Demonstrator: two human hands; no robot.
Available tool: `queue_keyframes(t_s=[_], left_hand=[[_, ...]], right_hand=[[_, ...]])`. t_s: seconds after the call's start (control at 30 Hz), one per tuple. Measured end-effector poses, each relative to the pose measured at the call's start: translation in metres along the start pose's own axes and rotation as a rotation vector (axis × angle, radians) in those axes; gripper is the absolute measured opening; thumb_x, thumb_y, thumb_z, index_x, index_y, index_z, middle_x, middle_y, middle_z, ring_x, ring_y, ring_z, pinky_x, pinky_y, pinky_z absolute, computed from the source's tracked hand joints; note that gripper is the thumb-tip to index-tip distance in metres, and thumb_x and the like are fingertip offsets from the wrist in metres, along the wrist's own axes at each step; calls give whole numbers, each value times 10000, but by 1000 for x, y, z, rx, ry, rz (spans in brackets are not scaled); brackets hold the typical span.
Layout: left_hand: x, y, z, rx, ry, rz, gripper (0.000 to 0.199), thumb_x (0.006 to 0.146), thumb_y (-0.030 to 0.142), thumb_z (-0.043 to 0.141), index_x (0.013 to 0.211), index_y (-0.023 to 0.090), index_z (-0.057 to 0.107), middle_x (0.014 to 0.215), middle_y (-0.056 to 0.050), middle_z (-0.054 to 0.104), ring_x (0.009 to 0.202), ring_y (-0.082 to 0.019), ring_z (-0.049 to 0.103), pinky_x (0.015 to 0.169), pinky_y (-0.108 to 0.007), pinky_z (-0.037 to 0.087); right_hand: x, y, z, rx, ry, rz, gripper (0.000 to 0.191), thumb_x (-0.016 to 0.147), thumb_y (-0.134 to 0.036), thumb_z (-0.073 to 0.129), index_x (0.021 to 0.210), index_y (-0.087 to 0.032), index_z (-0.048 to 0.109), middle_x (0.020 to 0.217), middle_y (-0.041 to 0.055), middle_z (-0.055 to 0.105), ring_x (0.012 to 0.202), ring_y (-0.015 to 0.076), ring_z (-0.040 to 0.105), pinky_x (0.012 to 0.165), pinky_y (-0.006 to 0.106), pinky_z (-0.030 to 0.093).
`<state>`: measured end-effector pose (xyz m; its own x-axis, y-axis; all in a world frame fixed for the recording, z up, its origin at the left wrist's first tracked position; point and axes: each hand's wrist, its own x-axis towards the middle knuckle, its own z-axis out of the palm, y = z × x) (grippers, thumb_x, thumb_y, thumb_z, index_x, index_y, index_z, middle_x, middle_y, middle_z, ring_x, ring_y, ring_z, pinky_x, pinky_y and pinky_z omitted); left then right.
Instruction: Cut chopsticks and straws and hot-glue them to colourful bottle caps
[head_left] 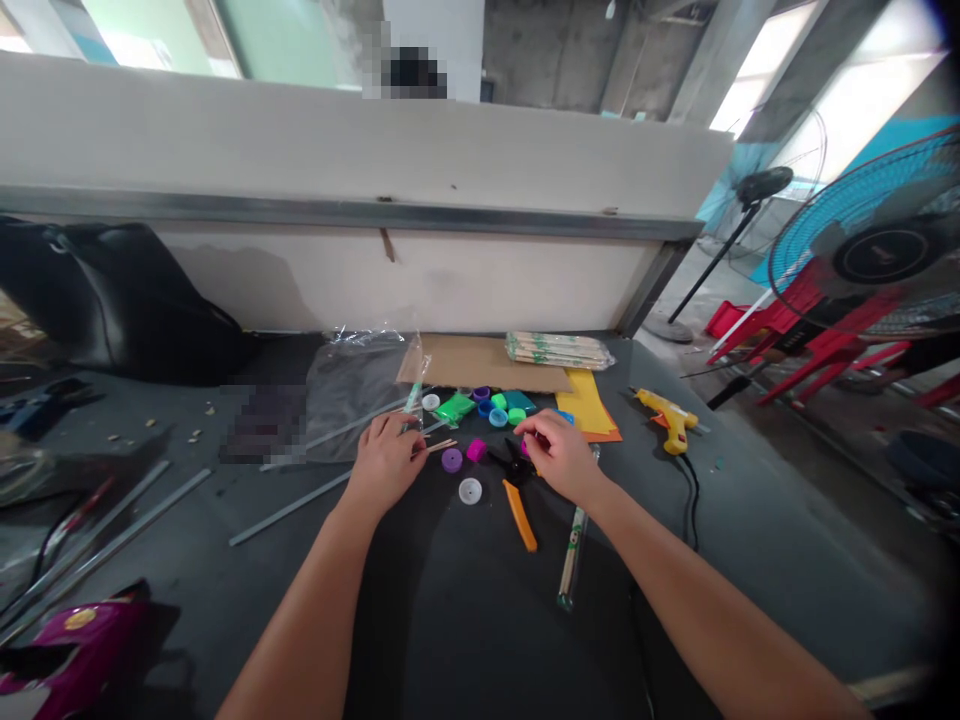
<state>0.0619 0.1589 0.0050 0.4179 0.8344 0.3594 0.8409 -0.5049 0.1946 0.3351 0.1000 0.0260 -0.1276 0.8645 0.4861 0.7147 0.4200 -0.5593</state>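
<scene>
My left hand (388,458) is closed in a pinch on thin wooden sticks (442,446), whose ends stick out to the right. My right hand (556,450) is curled, fingertips together, above orange-handled cutters (521,515); what it holds, if anything, is hidden. Between the hands lie a purple bottle cap (451,460), a magenta cap (476,450) and a white cap (470,491). Just behind them sit more caps, among them a light blue one (498,417), and a green packet (455,408). A wrapped pair of chopsticks (572,555) lies below my right wrist.
At the back are cardboard (472,362), a chopstick bundle (559,350) and yellow sheets (589,400). A yellow glue gun (667,418) lies right. Left are clear plastic (337,390), grey strips (292,505), a black bag (112,300) and a purple object (90,640). A white partition (420,280) stands behind.
</scene>
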Motion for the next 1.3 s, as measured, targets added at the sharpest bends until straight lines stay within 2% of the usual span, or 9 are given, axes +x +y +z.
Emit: queue_keyframes(t_s=[0.13,0.27,0.33,0.43,0.53,0.6,0.73,1.0,1.3], left_hand=[[-2,1,-2,34,-14,52,124,796,222,581,715,209,674,1144,-82,626,1188,-287,462,999,-477,334],[1,4,-5,13,59,70,158,801,175,532,712,186,662,1083,-101,660,1183,-272,493,1053,-474,290],[5,7,-13,-79,128,22,144,796,198,538,718,174,658,1065,-118,663,1135,-263,528,1028,-440,335],[11,25,-32,-347,214,-166,156,792,272,555,739,163,653,1049,-117,668,1030,-244,584,951,-384,410],[12,61,-50,-782,-2,-381,249,809,386,554,879,171,659,817,-44,693,771,-194,638,735,-312,484],[10,86,-55,-1118,-144,-472,274,793,421,580,855,160,638,705,-18,673,672,-168,639,669,-285,496],[-1,116,-49,-1407,-276,-601,272,724,409,677,751,148,611,677,-9,666,582,-124,630,605,-249,512],[-27,115,-31,-1582,-357,-838,293,646,344,787,763,114,649,720,-56,709,592,-144,674,616,-262,563],[-32,116,-30,-1747,-426,-851,241,706,316,770,804,111,690,786,-74,738,608,-130,686,633,-237,579]], right_hand=[[0,-1,1,1,-9,0,182,830,-91,486,877,-192,629,861,56,588,765,174,575,675,281,454],[2,-7,-4,14,6,-6,179,837,-111,486,899,-191,633,874,59,595,746,169,571,668,282,453],[5,-13,-10,33,39,-2,173,842,-129,490,910,-188,638,871,60,597,720,160,560,664,283,449],[12,-28,-18,120,65,35,166,849,-172,502,913,-188,654,887,64,616,743,160,567,667,282,448],[17,-47,-17,351,-45,198,183,847,-263,539,944,-197,679,845,45,639,707,149,567,624,270,447],[16,-59,-12,600,-159,366,246,843,-344,561,989,-191,687,746,24,618,585,121,519,532,250,421],[7,-68,-1,882,-98,555,270,793,-385,635,931,-171,724,655,3,567,526,96,455,473,230,376],[-16,-61,9,930,-133,662,310,704,-428,722,828,-145,751,605,-8,585,479,74,443,473,230,361],[-19,-63,5,976,-117,713,282,681,-417,750,799,-161,746,593,-3,603,514,89,496,463,211,395]])
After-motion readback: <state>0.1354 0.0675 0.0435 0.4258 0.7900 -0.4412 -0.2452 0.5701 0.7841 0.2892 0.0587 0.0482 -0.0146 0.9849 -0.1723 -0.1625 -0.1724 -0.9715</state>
